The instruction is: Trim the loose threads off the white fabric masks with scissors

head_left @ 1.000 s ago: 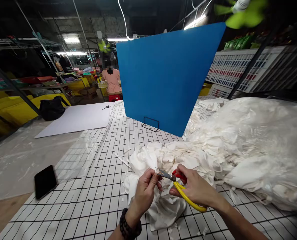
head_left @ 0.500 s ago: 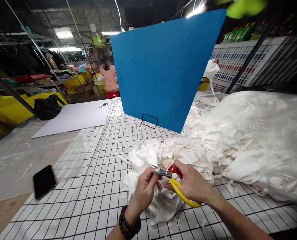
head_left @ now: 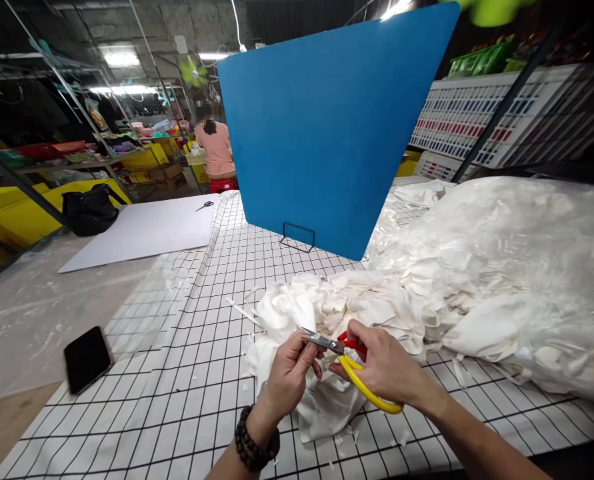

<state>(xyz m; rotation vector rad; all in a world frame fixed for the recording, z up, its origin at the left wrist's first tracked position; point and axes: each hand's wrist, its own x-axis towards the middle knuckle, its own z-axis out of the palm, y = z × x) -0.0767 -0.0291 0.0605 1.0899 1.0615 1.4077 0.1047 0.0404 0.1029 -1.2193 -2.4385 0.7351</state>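
Note:
My right hand (head_left: 381, 360) grips a pair of scissors (head_left: 365, 387) with one red and one yellow handle. Their blades point left and reach the fingertips of my left hand (head_left: 289, 373), lying nearly together there. The fingers of that left hand are pinched on white fabric (head_left: 329, 410), which hangs below both hands to the table. Exactly which edge is pinched is hidden by the fingers. A heap of white fabric pieces (head_left: 377, 297) lies just beyond my hands. Small white scraps (head_left: 339, 440) are scattered on the checked cloth under them.
A blue board (head_left: 327, 147) stands upright behind the heap on a black wire stand (head_left: 297, 238). To the right bulges a clear plastic bag (head_left: 541, 267) of white pieces. A phone (head_left: 87, 360), small scissors (head_left: 205, 206) and a black bag (head_left: 91, 210) lie left. A person (head_left: 215, 150) sits beyond.
The scissor blades have closed from a wider gap at my left fingertips. White fabric raised behind the board's right edge is gone from sight. The view has tipped slightly.

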